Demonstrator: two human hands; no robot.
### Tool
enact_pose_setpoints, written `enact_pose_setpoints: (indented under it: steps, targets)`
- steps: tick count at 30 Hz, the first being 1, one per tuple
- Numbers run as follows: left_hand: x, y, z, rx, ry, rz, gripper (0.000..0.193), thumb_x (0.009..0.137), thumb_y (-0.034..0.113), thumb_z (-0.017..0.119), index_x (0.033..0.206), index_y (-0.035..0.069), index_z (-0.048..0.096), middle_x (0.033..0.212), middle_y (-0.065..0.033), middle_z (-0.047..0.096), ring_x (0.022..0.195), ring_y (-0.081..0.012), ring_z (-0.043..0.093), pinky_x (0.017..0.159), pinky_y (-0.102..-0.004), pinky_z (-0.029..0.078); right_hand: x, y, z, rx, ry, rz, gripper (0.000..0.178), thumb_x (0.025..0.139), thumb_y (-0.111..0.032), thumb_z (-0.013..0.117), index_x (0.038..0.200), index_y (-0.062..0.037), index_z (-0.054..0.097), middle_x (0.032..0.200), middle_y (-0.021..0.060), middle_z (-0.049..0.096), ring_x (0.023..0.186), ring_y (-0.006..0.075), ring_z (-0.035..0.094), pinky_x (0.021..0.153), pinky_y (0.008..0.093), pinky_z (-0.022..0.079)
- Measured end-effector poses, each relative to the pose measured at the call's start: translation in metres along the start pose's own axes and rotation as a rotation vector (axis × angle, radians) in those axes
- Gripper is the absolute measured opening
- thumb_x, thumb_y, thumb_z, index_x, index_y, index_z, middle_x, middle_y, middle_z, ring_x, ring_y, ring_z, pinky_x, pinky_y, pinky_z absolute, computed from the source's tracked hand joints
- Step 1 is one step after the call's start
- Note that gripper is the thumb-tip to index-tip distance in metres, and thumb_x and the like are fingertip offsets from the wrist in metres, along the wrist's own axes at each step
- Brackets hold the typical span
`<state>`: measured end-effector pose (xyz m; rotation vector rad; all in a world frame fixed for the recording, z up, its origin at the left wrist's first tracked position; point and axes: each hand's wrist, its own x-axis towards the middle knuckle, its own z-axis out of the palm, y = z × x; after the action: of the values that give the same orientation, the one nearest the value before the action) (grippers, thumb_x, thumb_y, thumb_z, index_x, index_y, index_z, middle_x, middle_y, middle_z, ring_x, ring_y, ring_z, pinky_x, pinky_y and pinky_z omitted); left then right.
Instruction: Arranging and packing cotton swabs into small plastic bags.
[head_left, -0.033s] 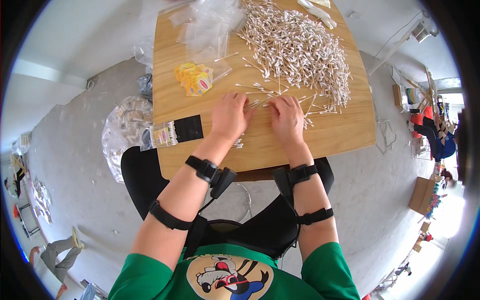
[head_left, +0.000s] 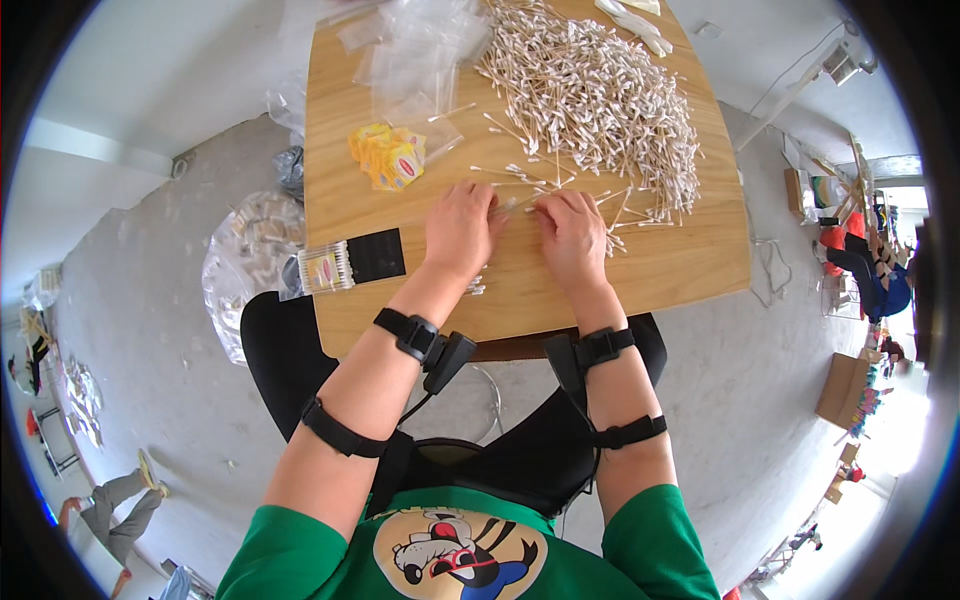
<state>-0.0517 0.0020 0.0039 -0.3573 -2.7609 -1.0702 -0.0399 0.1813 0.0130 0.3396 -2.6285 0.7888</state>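
My left hand [head_left: 460, 232] is closed, its fingertips curled around a few cotton swabs [head_left: 507, 206] just above the table. White swab tips [head_left: 476, 286] also show below its palm edge; whether they are held or lie on the wood is hidden. Close by on the right, my right hand [head_left: 573, 232] pinches at the swab ends, its fingers bent and pressed together. Several loose swabs lie just beyond both hands and beside the right one. Farther back spreads a large heap of white-tipped cotton swabs [head_left: 600, 95].
Yellow printed cards [head_left: 388, 157] and clear plastic bags [head_left: 410, 60] lie on the wooden table [head_left: 680, 270] at left. At its left edge, a filled swab pack [head_left: 325, 270] sits beside a black strip [head_left: 376, 256]. A big clear bag of packs [head_left: 250, 245] stands on the floor.
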Motion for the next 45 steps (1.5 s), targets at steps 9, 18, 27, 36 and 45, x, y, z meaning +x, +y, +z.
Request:
enact_pose_setpoints:
  steps: [9, 18, 27, 36, 45]
  targets:
    - [-0.017, -0.034, -0.037, -0.117, -0.138, -0.035, 0.011, 0.079, 0.007, 0.076, 0.085, 0.005, 0.067, 0.089, -0.0118, 0.064, 0.091, -0.0349, 0.063, 0.078, -0.0446, 0.052, 0.0, 0.01, -0.005, 0.0, -0.04, -0.013, 0.014, 0.081, 0.002, 0.067, 0.092, -0.0058, 0.071, 0.094, 0.0078, 0.067, 0.092, 0.0315, 0.062, 0.081, 0.0419, 0.053]
    - [-0.055, -0.037, -0.058, -0.309, -0.105, -0.104, 0.013, 0.094, 0.013, 0.068, 0.1, 0.002, 0.071, 0.102, -0.0111, 0.068, 0.099, -0.03, 0.063, 0.086, -0.0381, 0.051, -0.016, -0.057, 0.017, 0.549, -0.062, 0.265, 0.012, 0.095, -0.005, 0.062, 0.105, -0.0009, 0.067, 0.102, 0.0144, 0.067, 0.093, 0.0355, 0.064, 0.083, 0.0399, 0.052]
    - [-0.067, -0.026, -0.033, -1.146, 0.172, -0.321, 0.057, 0.111, 0.045, 0.036, 0.135, -0.004, 0.055, 0.134, -0.0131, 0.059, 0.131, -0.0211, 0.051, 0.115, -0.035, 0.035, -0.012, -0.073, 0.044, 0.805, -0.126, 0.258, 0.042, 0.112, -0.031, 0.04, 0.124, 0.0031, 0.062, 0.12, 0.0135, 0.066, 0.112, 0.0217, 0.062, 0.101, 0.0331, 0.046]
    - [-0.075, -0.03, -0.042, -0.962, 0.005, -0.289, 0.061, 0.111, 0.048, 0.03, 0.142, -0.002, 0.048, 0.141, -0.0129, 0.054, 0.134, -0.0225, 0.049, 0.117, -0.0372, 0.034, -0.017, -0.068, 0.042, 1.115, -0.235, 0.458, 0.053, 0.112, -0.039, 0.034, 0.132, 0.0046, 0.057, 0.126, 0.0133, 0.063, 0.119, 0.0219, 0.06, 0.107, 0.0359, 0.046]
    - [-0.091, -0.017, -0.034, -1.076, 0.183, -0.298, 0.066, 0.109, 0.051, 0.037, 0.151, 0.0, 0.04, 0.152, -0.0142, 0.044, 0.143, -0.0241, 0.038, 0.12, -0.0366, 0.026, -0.04, -0.08, 0.035, 0.994, -0.163, 0.418, 0.056, 0.112, -0.041, 0.032, 0.14, 0.0041, 0.05, 0.14, 0.0154, 0.056, 0.132, 0.0243, 0.05, 0.116, 0.0381, 0.036]
